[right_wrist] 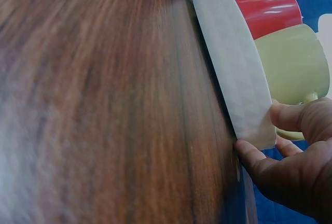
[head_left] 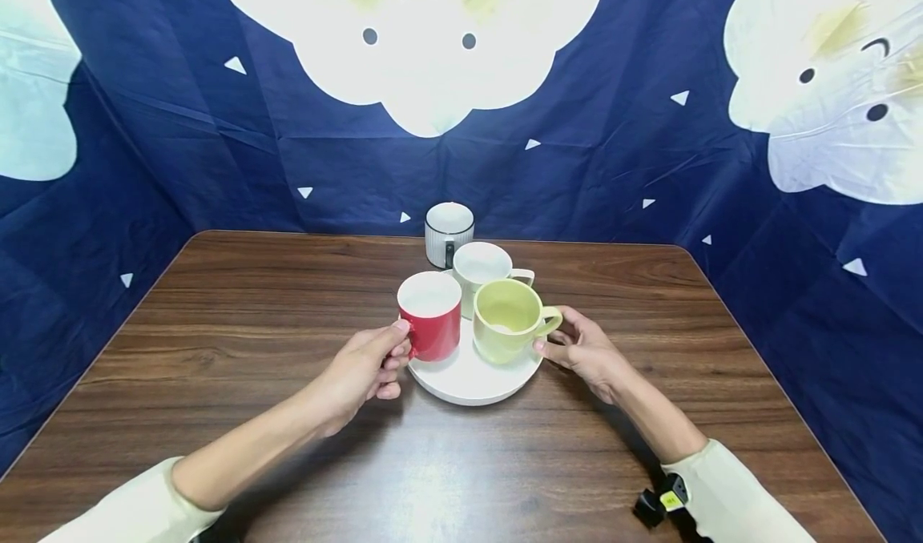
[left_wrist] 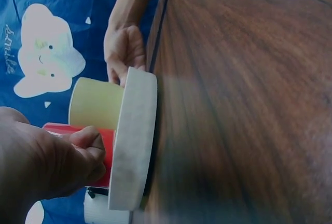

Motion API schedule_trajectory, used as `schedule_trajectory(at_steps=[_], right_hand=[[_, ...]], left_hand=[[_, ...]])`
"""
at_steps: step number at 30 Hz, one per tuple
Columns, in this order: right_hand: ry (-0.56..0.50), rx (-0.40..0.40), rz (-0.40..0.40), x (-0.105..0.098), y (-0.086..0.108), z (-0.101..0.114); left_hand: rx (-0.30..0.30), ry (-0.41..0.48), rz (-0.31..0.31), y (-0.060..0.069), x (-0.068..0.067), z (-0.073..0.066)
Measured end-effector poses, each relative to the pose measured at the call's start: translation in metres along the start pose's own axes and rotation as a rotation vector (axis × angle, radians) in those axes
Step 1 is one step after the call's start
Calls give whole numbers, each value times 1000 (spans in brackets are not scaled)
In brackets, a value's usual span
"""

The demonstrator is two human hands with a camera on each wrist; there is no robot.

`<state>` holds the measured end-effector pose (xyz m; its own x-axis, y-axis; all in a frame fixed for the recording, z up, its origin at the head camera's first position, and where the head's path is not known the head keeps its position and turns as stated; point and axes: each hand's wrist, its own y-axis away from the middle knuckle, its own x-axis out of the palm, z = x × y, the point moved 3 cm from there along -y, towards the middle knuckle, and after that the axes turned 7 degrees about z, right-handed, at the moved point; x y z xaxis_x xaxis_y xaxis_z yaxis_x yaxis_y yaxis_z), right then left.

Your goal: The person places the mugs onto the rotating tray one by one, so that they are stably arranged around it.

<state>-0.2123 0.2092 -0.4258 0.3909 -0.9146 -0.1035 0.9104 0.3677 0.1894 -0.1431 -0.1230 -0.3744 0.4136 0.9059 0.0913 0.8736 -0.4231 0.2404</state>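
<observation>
A white round tray (head_left: pixel 472 384) with a thick rim bears a red mug (head_left: pixel 437 335), a light green mug (head_left: pixel 497 343) and a white mug (head_left: pixel 481 267). At the red mug's left side, my left hand (head_left: pixel 371 359) pinches its handle between thumb and fingers. My right hand (head_left: pixel 587 351) is at the tray's right edge, just under the green mug's handle (head_left: pixel 551 320). In the right wrist view, the right thumb (right_wrist: pixel 286 115) lies on top of the tray's rim and a finger (right_wrist: pixel 251 154) reaches its lower edge. The red mug stands upright, close beside the green one.
Behind the tray, a white ribbed mug (head_left: pixel 436 243) with a dark rim and dark handle stands near the back edge of the brown wooden table (head_left: pixel 288 287). A blue curtain (head_left: pixel 238 166) with white clouds hangs around the table's back and sides.
</observation>
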Motion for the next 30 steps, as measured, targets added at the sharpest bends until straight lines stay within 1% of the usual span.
schedule_trajectory(at_steps=[13,23,30], right_hand=[[1,7,-2,0,0,0],[2,2,4,0,1,0],[-8,-8,11,-1,0,0]], left_hand=[[-17,26,-1,-2,13,12],[-32,56,12,-1,24,12],[-32,61,0,-1,29,13]])
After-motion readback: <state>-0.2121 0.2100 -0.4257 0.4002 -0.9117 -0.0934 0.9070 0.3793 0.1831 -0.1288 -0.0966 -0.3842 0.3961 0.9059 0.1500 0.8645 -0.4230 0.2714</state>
